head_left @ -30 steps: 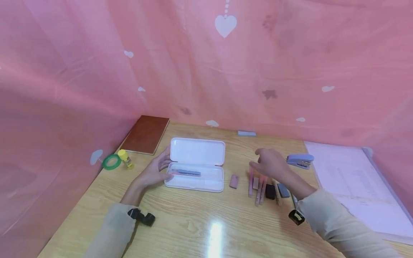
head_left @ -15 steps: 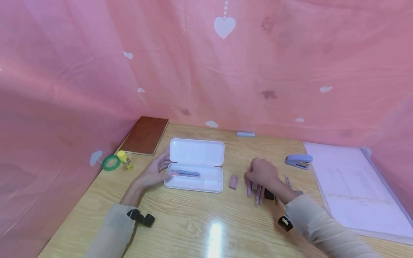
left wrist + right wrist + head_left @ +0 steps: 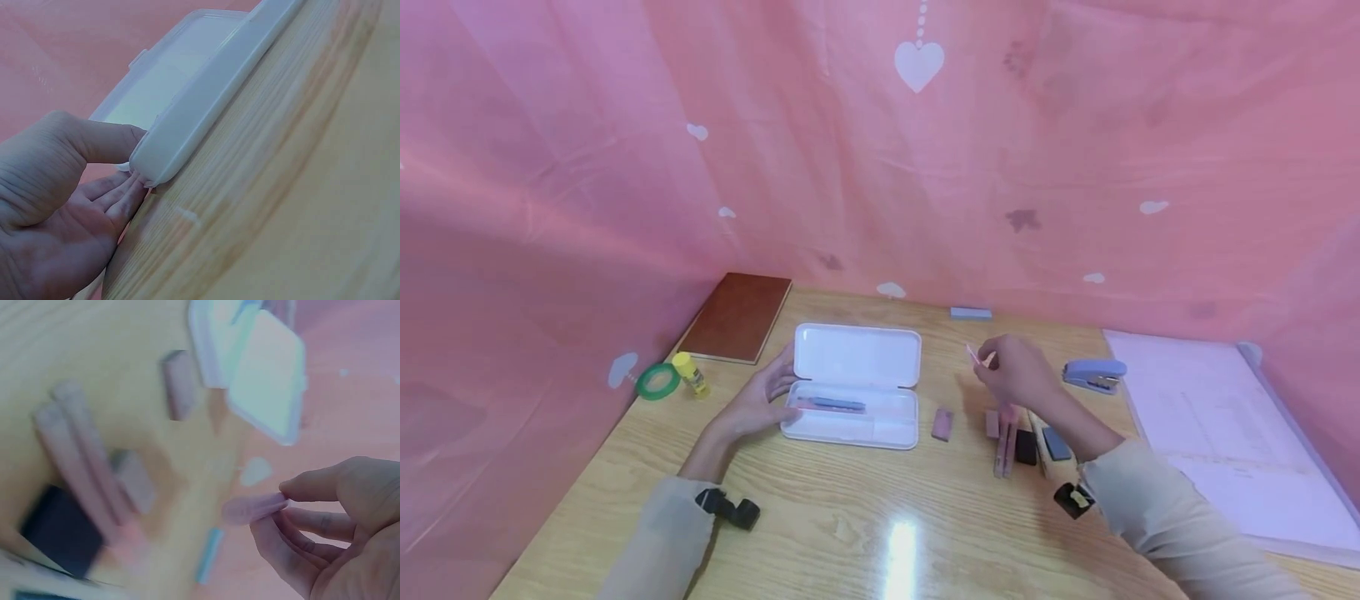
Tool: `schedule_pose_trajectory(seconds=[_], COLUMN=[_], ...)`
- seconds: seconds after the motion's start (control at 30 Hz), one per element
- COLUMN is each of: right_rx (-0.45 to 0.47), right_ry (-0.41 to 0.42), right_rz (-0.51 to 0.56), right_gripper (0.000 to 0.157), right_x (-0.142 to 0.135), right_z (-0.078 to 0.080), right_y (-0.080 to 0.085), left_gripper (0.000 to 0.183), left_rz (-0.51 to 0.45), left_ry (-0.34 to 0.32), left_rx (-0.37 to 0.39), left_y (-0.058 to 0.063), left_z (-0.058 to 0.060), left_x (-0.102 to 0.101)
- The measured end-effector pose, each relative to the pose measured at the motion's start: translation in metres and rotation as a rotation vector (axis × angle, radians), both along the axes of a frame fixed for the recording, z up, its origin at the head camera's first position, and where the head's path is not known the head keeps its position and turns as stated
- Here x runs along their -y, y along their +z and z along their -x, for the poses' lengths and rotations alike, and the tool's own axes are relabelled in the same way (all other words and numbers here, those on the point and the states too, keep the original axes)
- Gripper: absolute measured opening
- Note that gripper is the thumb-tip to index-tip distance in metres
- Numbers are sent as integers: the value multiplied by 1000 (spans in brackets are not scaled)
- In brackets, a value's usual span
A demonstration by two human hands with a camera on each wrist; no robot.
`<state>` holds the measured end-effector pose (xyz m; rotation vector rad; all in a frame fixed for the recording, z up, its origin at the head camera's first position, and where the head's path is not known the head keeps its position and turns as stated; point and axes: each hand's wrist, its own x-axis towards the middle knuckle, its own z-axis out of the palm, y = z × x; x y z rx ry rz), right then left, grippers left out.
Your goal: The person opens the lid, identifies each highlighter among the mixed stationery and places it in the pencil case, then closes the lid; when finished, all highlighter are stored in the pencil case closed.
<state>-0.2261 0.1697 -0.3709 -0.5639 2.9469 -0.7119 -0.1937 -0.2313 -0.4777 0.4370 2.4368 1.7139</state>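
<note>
My left hand (image 3: 763, 400) grips the left end of a white pencil case (image 3: 895, 429), its thumb on the rim and its fingers at the outer side, as the left wrist view shows. The case lies open, lid tipped back, with a blue pen (image 3: 838, 404) and a pinkish one inside. My right hand (image 3: 1018, 371) is raised over the table and pinches a slim pink pen (image 3: 250, 509) between thumb and fingers; in the right wrist view it points nearly at the camera. Below that hand lie two pink pens (image 3: 1004, 454), a pinkish eraser (image 3: 992, 423) and a black block (image 3: 1026, 447).
A pink eraser (image 3: 942, 424) lies right of the case. A grey-blue block (image 3: 1056, 443) sits near the right forearm, a purple stapler (image 3: 1095, 375) beyond. Papers (image 3: 1232, 433) lie far right. Brown notebook (image 3: 737, 317), glue stick (image 3: 691, 372) and green tape (image 3: 657, 382) stand left; a blue box (image 3: 971, 314) is behind.
My right hand went down to the pens, took the leftmost pink one and lifted it up and away from the group. The left hand stayed at the pencil case.
</note>
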Motion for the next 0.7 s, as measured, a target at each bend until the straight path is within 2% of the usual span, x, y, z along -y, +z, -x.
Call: schedule_pose_trajectory(seconds=[0.2,0.33,0.43,0.7], right_rx=[-24,-98,-126,-86], right_ry=[83,170,234,328], right_rz=[-37,-53,-47,-88], right_gripper=[23,20,17,11], right_x=[20,47,71,140], right_z=[4,9,14,18], right_y=[28,35,33,16], left_gripper=[102,102,104,103], left_rz=[17,10,-7,2], left_ry=[14,1,-9,3], left_rx=[29,26,12,48], left_y=[4,1,-3,0], left_z=[-1,1,2,2], left_x=[-2,0,-1,-7])
